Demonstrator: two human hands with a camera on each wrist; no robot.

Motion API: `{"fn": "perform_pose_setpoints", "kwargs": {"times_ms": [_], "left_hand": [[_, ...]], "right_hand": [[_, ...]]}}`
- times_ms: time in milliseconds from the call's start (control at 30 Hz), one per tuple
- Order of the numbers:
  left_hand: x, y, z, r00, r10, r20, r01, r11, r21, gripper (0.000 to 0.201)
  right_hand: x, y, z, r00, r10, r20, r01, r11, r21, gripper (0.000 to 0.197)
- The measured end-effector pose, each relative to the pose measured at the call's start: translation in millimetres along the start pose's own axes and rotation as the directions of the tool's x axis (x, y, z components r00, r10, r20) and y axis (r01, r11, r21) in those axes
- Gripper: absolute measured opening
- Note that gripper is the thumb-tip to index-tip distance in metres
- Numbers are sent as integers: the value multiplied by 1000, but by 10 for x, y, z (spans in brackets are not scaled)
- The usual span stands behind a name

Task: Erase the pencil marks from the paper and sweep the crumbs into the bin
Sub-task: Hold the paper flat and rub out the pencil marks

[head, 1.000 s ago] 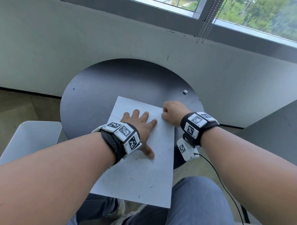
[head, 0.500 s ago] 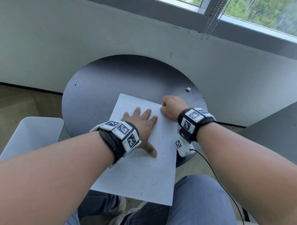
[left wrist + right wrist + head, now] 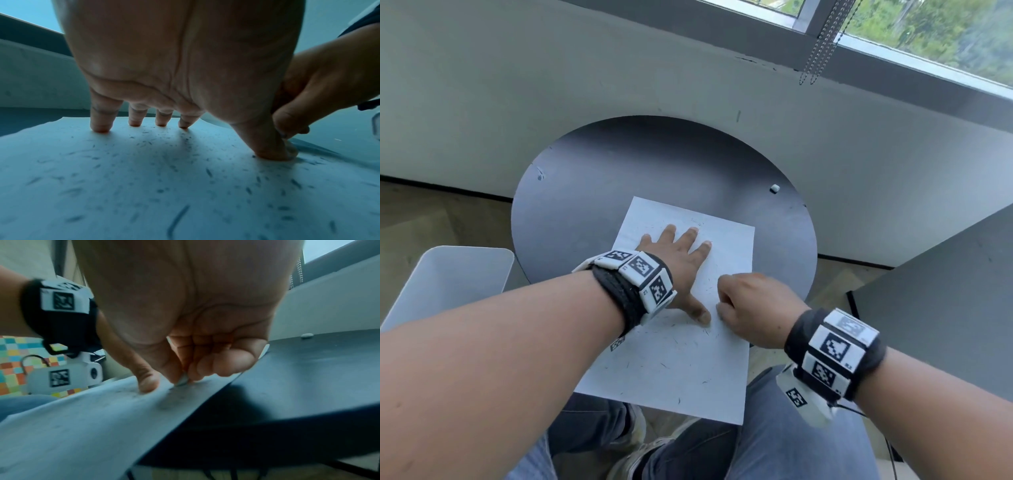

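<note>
Paper [image 3: 681,356] lies on the round dark table [image 3: 592,192], its near end hanging past the table edge over the person's knees. Dark crumbs [image 3: 207,172] and short pencil strokes are scattered over the sheet, thickest under and behind the left fingers [image 3: 100,120].

The left hand [image 3: 678,263] presses flat on the sheet, fingers straight and spread apart, tips and thumb touching the paper. Just beside its thumb, the right hand [image 3: 750,305] is curled into a loose fist; its thumb and bent fingers [image 3: 205,368] pinch a small pale eraser [image 3: 183,380], whose lower end meets the paper near the sheet's right edge.

Well beyond the right knuckles, a small white bit [image 3: 775,188] sits alone on the table near its far right rim. The bin [image 3: 448,284], white, stands on the floor to the left of the left wrist, beside the table.

Both wrists carry black bands with square black-and-white code markers [image 3: 642,266]; no words or brand names can be read on them or on the sheet.
</note>
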State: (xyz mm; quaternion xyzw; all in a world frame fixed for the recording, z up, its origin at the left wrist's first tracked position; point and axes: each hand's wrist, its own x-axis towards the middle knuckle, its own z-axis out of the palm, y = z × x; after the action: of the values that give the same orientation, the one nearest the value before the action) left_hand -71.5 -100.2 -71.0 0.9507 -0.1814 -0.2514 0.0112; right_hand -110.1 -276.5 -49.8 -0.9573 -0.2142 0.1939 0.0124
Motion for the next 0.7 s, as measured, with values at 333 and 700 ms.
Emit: {"fn": "perform_pose_setpoints", "kwargs": {"times_ms": [333,700], "left_hand": [[48,-76,50,998,-49,-39,48,999,-24,138],[-46,-206,-19,1000,-1,-23,0,999,-39,138]], "right_hand": [[1132,286,-339,973,192,-130,-185,981,59,11],[251,25,-82,996,-73,-54,75,997,33,13]]}}
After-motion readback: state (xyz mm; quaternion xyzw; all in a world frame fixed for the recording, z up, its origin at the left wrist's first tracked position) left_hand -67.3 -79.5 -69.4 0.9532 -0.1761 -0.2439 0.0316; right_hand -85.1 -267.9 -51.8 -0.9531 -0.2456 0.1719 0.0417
